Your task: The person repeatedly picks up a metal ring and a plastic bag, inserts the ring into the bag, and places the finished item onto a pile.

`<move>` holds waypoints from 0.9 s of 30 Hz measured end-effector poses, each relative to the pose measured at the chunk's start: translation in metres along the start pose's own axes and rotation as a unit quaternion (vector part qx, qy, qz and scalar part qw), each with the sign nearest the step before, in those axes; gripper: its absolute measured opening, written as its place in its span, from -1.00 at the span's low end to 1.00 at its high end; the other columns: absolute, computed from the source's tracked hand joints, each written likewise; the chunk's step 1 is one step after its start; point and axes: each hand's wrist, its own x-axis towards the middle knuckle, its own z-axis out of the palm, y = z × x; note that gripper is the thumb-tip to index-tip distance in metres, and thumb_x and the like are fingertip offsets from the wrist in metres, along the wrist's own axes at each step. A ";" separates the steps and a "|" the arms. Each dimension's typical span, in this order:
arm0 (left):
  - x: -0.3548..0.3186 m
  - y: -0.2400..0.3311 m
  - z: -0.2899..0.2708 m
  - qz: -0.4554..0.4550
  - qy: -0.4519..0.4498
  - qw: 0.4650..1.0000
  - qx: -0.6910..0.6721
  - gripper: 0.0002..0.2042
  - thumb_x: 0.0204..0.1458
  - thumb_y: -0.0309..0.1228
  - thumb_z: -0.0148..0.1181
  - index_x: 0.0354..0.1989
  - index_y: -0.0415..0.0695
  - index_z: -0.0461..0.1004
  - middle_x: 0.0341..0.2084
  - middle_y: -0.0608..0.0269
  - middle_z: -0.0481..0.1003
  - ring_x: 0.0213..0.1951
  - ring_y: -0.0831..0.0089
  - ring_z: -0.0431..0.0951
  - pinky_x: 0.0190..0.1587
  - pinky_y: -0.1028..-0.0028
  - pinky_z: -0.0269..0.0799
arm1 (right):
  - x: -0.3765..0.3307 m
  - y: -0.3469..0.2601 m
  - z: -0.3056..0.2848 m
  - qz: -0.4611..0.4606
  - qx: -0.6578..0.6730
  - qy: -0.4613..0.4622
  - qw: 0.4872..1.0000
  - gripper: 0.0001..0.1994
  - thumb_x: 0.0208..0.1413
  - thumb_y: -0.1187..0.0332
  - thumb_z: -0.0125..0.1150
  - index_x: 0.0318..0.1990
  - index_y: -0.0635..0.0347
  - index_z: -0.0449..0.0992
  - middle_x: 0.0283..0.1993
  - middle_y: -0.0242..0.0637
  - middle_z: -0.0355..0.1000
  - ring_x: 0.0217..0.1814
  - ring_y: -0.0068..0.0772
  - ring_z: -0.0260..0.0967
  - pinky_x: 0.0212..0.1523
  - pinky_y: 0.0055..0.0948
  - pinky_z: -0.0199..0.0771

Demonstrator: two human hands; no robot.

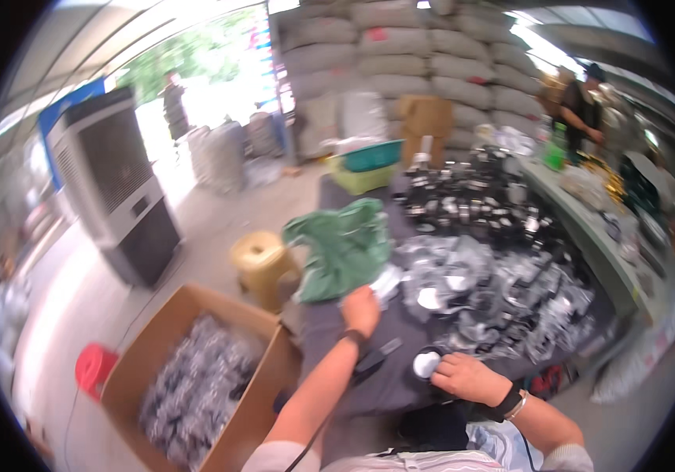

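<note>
Two hands sorting small packed parts on a dark tabletop.

Round black part with a white face (427, 364) lying at the near edge of the dark tabletop (400, 381), touched by the fingertips of the right hand (470, 378); right grip curled loosely over it, not clearly clenched. Left hand (362, 309) further in, grip closed on the lower edge of a crumpled green plastic bag (343, 248) resting on the tabletop. Between the two hands, a small black tool (374, 360) lying flat. To the right, a spread heap of clear plastic packets (503, 295), black parts (471, 204) massed behind. Left of the tabletop, an open cardboard box (196, 377) full of bagged pieces, a yellow stool (261, 263) beside it.
</note>
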 end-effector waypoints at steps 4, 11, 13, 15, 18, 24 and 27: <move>-0.007 -0.012 -0.003 0.007 0.036 0.999 0.014 -0.89 -0.11 -0.42 0.06 -0.48 -0.14 0.51 -0.46 0.07 0.49 -0.37 0.06 0.49 -0.32 0.16 0.37 | 0.013 0.009 0.016 -0.012 0.072 -0.051 0.996 -0.87 -0.22 0.46 0.12 -0.42 0.14 0.38 -0.39 -0.33 0.34 -0.25 -0.28 0.32 -0.25 -0.38 0.38; -0.016 -0.006 -0.012 0.000 0.033 0.999 0.003 -0.88 -0.09 -0.38 0.09 -0.53 -0.15 0.47 -0.49 0.07 0.46 -0.39 0.07 0.48 -0.34 0.16 0.39 | 0.020 0.018 0.015 0.114 0.349 -0.083 0.926 -0.82 0.07 0.29 0.09 -0.25 0.13 0.53 -0.30 -0.10 0.48 -0.25 -0.07 0.44 -0.26 -0.30 0.44; -0.014 -0.006 -0.007 0.002 0.025 1.000 -0.001 -0.88 -0.09 -0.38 0.09 -0.54 -0.16 0.46 -0.49 0.06 0.45 -0.40 0.07 0.48 -0.34 0.15 0.38 | 0.030 0.025 0.012 0.146 0.358 -0.152 0.910 -0.64 0.13 0.06 0.02 -0.28 0.22 0.51 -0.41 -0.03 0.45 -0.32 -0.01 0.43 -0.30 -0.26 0.41; -0.009 -0.008 -0.001 -0.007 0.022 0.999 0.044 -0.88 -0.08 -0.38 0.08 -0.54 -0.15 0.46 -0.48 0.04 0.46 -0.39 0.04 0.48 -0.34 0.14 0.38 | 0.052 0.027 0.009 0.114 0.256 -0.264 0.923 -0.55 0.04 -0.06 0.08 -0.34 0.21 0.54 -0.40 -0.05 0.47 -0.32 0.01 0.43 -0.32 -0.22 0.41; -0.002 -0.016 -0.003 -0.024 0.050 0.998 0.012 -0.91 -0.21 -0.38 0.19 -0.53 -0.10 0.50 -0.55 0.08 0.49 -0.43 0.07 0.49 -0.37 0.18 0.38 | 0.070 0.013 0.008 0.085 0.137 -0.323 0.933 -0.56 -0.09 -0.06 0.19 -0.38 0.20 0.55 -0.40 -0.08 0.49 -0.34 0.02 0.44 -0.34 -0.15 0.40; 0.000 -0.014 -0.007 -0.089 0.013 0.992 -0.094 -0.85 -0.24 -0.34 0.24 -0.59 -0.15 0.47 -0.53 0.13 0.48 -0.44 0.11 0.48 -0.38 0.23 0.35 | 0.060 0.009 0.018 0.100 0.155 -0.300 0.936 -0.68 -0.16 0.10 0.26 -0.41 0.19 0.48 -0.43 -0.17 0.45 -0.28 -0.09 0.42 -0.28 -0.18 0.37; 0.000 -0.014 -0.007 -0.072 0.030 0.988 -0.137 -0.84 -0.25 -0.34 0.25 -0.62 -0.16 0.46 -0.58 0.15 0.47 -0.48 0.12 0.47 -0.40 0.27 0.34 | 0.042 -0.001 0.001 0.011 0.157 -0.281 0.947 -0.82 -0.11 0.25 0.23 -0.39 0.12 0.49 -0.34 -0.31 0.41 -0.12 -0.25 0.29 -0.16 -0.24 0.25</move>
